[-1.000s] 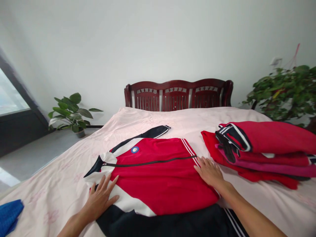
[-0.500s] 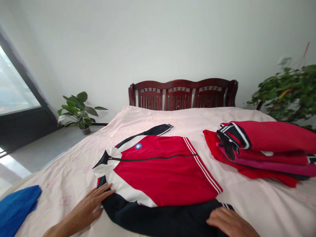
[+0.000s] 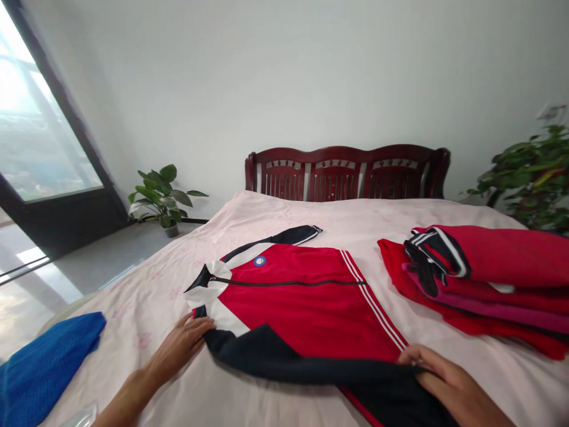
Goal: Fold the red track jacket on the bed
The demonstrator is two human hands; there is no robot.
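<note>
Red track jacket (image 3: pixel 302 302), soft velvety knit, laid flat and face up mid-bed on a pale pink floral bedsheet (image 3: pixel 133 314). White shoulder panels, black zip (image 3: pixel 288 283) running sideways across the frame, small round blue badge (image 3: pixel 260 261), twin white stripes (image 3: pixel 373 302) along one edge. Far sleeve (image 3: pixel 284 237), navy and narrow, stretched toward the headboard; near navy sleeve (image 3: pixel 284 362) folded across the lower front. Left hand (image 3: pixel 178 347) open, fingers loosely spread, beside the white collar end, nothing gripped. Right hand (image 3: pixel 453 379) curled, pinching the end of the near navy sleeve. Just right of the jacket, a folded stack of red garments (image 3: pixel 484 279); near the bed's left edge, a bunched blue cloth (image 3: pixel 44 367). Beyond, a carved dark wood headboard (image 3: pixel 347 175).
</note>
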